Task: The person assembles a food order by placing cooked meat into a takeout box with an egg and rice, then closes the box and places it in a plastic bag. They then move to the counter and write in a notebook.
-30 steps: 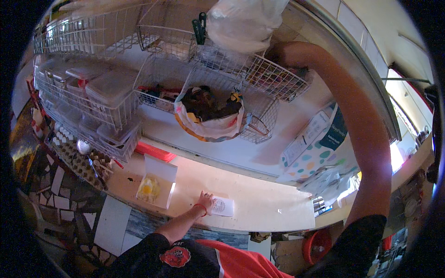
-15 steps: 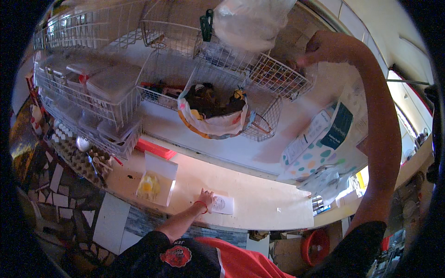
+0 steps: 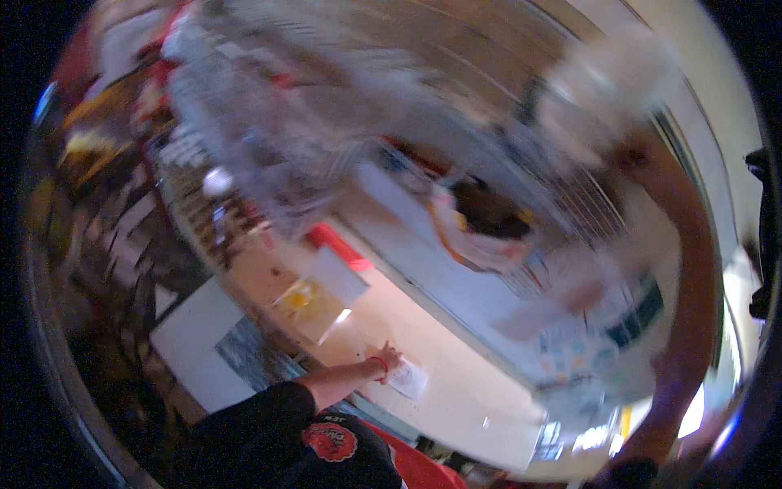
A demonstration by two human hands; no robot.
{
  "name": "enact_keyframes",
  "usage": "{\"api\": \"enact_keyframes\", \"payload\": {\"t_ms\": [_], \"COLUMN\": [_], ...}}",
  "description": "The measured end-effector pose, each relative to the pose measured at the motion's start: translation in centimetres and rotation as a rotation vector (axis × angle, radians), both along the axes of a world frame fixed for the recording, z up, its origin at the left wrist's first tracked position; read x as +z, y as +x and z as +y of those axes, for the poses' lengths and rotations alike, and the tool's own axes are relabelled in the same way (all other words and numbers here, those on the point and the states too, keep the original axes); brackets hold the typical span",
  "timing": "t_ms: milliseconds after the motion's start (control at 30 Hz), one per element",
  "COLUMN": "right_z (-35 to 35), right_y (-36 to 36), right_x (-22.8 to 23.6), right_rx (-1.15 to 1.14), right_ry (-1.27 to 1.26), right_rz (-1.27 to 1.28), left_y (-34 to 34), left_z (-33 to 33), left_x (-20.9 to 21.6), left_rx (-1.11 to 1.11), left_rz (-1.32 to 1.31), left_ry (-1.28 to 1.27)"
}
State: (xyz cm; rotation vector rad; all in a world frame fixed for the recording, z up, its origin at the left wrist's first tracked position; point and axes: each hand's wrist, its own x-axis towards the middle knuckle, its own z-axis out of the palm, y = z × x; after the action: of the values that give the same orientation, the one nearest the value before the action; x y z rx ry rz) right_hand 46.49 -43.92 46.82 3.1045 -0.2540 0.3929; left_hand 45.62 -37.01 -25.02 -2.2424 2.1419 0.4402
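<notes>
A: Left hand (image 3: 390,357)?
B: Down at the counter (image 3: 464,416), at the left edge of a small white paper (image 3: 409,381). Red band (image 3: 380,369) on the wrist.
A: Fingers?
B: One sticks out away from the body. Rest too small and soft to read; can't tell if they pinch the paper or just lie against it.
A: Where's the paper exactly?
B: Flat on the counter, right of the open box (image 3: 338,275), well apart from it. Faint round print on top.
A: What's in the box?
B: Something yellow (image 3: 301,295), in the lower part. Lid side stands up at the back; red tray (image 3: 338,247) just behind.
A: Right hand (image 3: 631,159)?
B: Raised, arm reaching up along the right side. Nearest thing is a wire basket (image 3: 593,208); a whitish plastic bag (image 3: 607,90) is close above. Dark and smeared, so can't tell whether the fingers are closed or hold anything. Contact with the basket unclear too.
A: Between the hands?
B: Round cloth bin (image 3: 481,254), pale sides, dark stuff inside, over the white shelf (image 3: 432,244).
</notes>
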Motion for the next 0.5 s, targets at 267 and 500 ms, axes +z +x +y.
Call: {"api": "enact_keyframes", "payload": {"t_ms": [267,500], "right_z": [-1.4,-4.8], "right_y": [0.6,-0.1], "right_x": [-2.0,-2.1], "right_rx": [-0.146,0.024], "right_ry": [-0.029,0.059], "right_rz": [0.231,0.182], "left_y": [-0.3,-0.4], "left_z": [-0.9,-0.4], "left_x": [-0.6,0.3], "left_rx": [0.036,0.05], "left_rz": [0.163,0.121], "left_ry": [-0.016,-0.028]}}
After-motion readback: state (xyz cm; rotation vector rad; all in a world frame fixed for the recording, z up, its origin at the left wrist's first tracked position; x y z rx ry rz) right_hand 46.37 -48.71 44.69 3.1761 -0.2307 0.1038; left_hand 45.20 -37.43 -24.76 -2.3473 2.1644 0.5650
